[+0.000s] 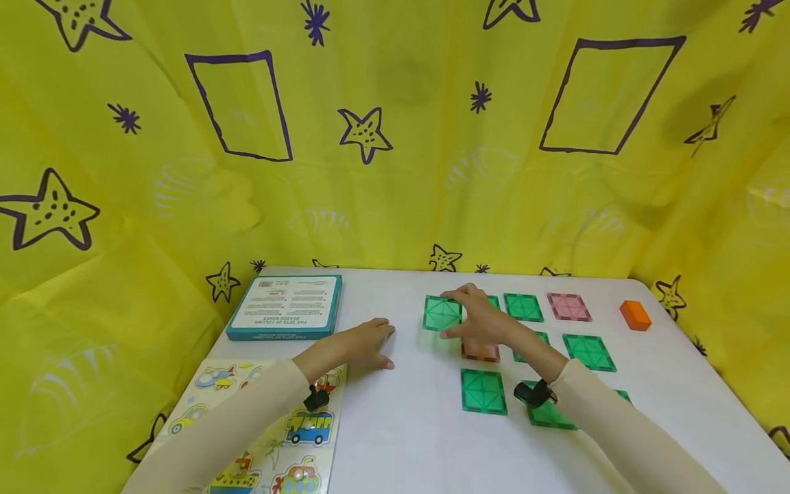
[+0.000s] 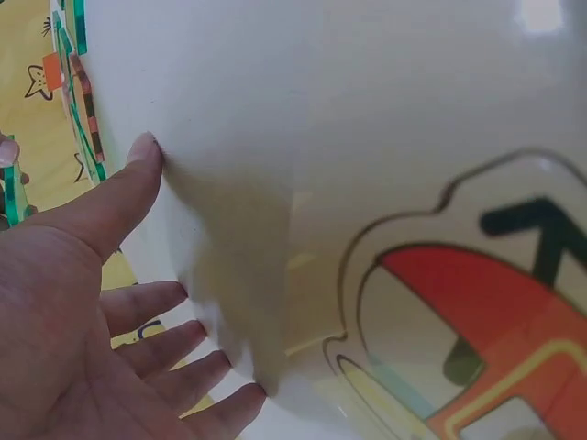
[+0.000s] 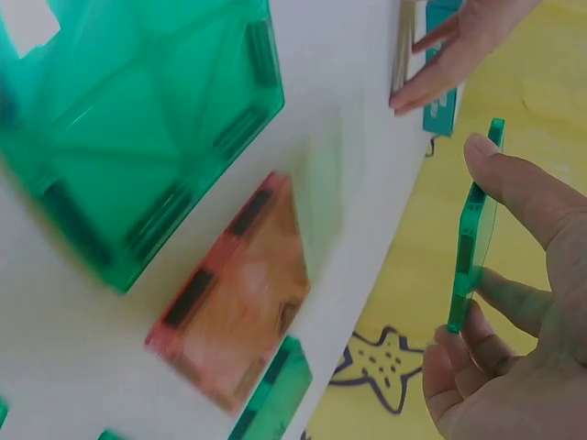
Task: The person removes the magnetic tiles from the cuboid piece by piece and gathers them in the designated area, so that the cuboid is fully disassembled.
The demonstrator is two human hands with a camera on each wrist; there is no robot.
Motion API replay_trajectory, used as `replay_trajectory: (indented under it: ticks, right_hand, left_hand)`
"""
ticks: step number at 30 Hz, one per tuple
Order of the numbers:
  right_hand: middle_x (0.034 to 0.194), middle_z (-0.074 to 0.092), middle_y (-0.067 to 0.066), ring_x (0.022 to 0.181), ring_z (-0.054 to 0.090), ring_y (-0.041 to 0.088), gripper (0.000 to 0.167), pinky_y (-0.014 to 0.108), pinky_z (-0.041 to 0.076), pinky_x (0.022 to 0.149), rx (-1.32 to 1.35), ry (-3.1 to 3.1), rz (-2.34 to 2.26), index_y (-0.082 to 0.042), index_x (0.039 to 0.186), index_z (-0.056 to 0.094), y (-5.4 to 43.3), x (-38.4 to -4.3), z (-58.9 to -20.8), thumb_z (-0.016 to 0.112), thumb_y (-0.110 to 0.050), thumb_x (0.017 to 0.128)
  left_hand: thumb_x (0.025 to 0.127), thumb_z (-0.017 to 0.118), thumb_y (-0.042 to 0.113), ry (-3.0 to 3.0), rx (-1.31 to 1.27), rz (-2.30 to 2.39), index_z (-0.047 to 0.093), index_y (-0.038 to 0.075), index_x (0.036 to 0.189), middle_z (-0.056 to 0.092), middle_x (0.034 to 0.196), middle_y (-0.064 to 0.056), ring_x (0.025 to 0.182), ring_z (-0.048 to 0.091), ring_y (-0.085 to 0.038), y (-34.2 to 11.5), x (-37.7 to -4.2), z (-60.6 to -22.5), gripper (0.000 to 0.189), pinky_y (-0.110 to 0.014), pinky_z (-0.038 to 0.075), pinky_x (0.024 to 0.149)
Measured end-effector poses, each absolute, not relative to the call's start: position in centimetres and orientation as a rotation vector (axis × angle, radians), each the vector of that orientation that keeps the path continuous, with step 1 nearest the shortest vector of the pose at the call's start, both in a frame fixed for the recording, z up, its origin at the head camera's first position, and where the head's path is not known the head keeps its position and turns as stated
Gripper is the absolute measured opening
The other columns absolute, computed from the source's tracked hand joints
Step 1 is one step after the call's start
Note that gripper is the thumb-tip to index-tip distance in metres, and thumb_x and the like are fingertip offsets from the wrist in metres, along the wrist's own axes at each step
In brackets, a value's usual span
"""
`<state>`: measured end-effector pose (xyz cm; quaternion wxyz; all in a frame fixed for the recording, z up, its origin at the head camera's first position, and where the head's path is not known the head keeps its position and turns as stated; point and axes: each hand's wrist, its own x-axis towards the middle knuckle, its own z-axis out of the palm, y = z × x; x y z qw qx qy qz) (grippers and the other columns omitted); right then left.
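Note:
A translucent green square magnetic tile [image 1: 441, 313] is pinched by its edges between the thumb and fingers of my right hand [image 1: 481, 317]. In the right wrist view this tile [image 3: 473, 229] is seen edge-on, raised off the table. Below the right hand lies a red-orange tile [image 1: 480, 350], partly covered by it, with a green tile [image 1: 493, 301] just behind. My left hand [image 1: 364, 343] rests on the white table, its fingers extended and holding nothing. The left wrist view shows the same hand [image 2: 101, 312] with thumb and fingers spread beside the picture board.
More green tiles [image 1: 484, 392] and a pink tile [image 1: 569, 307] lie spread over the right side. An orange block [image 1: 635, 315] sits at the far right. On the left are a teal-edged box [image 1: 285, 307] and a vehicle puzzle board [image 1: 265, 449]. A yellow patterned curtain [image 1: 395, 199] surrounds the table.

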<state>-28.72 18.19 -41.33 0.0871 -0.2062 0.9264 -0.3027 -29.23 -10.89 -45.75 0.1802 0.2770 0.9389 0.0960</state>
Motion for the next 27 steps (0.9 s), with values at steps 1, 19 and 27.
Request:
replay_trajectory:
  ticks: [1, 19, 27]
  right_hand:
    - [0.148, 0.042, 0.025, 0.130, 0.044, 0.043, 0.083, 0.062, 0.053, 0.100, -0.610, 2.770, -0.889, -0.007, 0.156, 0.049, 18.7, -28.6, -41.3, 0.089, -0.034, 0.088]
    - [0.145, 0.045, 0.026, 0.127, 0.047, 0.045, 0.083, 0.065, 0.056, 0.092, -0.574, 2.864, -0.763, -0.008, 0.155, 0.050, 28.8, -21.2, -41.3, 0.089, -0.033, 0.087]
    - [0.142, 0.047, 0.024, 0.128, 0.045, 0.045, 0.085, 0.065, 0.054, 0.092, -0.504, 2.841, -0.773, -0.010, 0.149, 0.055, 32.4, -16.1, -42.8, 0.093, -0.040, 0.079]
  left_hand:
    - [0.097, 0.076, 0.046, 2.653, 0.779, 0.278, 0.042, 0.004, 0.161, 0.033, 0.170, -0.017, 0.157, 0.033, -0.033, -10.9, -29.2, -45.7, 0.083, -0.045, 0.032, 0.127]
    - [0.099, 0.074, 0.044, 2.634, 0.763, 0.375, 0.041, 0.004, 0.161, 0.029, 0.172, -0.018, 0.158, 0.032, -0.035, -11.1, -28.2, -45.3, 0.081, -0.047, 0.031, 0.127]
    - [0.099, 0.074, 0.044, 2.636, 0.768, 0.353, 0.040, 0.003, 0.162, 0.029, 0.172, -0.018, 0.158, 0.031, -0.035, -10.9, -28.2, -45.2, 0.082, -0.047, 0.030, 0.127]
